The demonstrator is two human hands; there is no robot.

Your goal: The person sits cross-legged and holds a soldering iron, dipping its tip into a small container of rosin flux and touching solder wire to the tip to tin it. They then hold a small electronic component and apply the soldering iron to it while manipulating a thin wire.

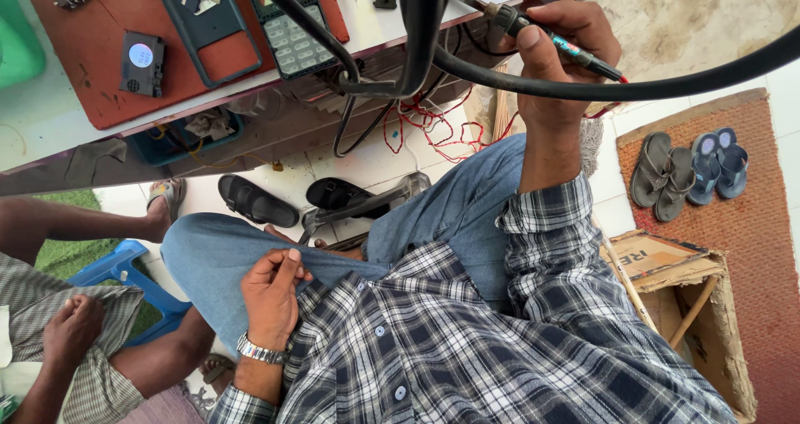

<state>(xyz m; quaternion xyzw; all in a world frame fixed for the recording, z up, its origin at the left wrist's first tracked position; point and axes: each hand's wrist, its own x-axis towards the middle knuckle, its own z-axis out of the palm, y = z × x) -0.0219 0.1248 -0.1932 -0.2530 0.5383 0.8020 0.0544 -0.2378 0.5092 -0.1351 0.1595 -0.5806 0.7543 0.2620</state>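
My right hand (560, 53) is raised at the edge of the workbench (58, 124) and grips a slim soldering iron (546, 34) with a green and red handle, its tip pointing left toward the bench. My left hand (271, 295), with a metal watch on the wrist, rests on my lap and pinches the hem of my plaid shirt (450, 341) against my blue jeans (225, 253). A black lamp arm (421, 24) and a thick black cable (633, 89) cross in front of the right hand.
On the bench lie a red mat (100, 57), a phone keypad board (293, 39), a dark phone frame (204, 24) and a small black module (142, 63). Red wires (425, 128) hang below. Sandals (257, 200) sit on the floor, more footwear (687, 170) on a rug, a cardboard box (679, 278) at right, and another person (75, 332) sits at left.
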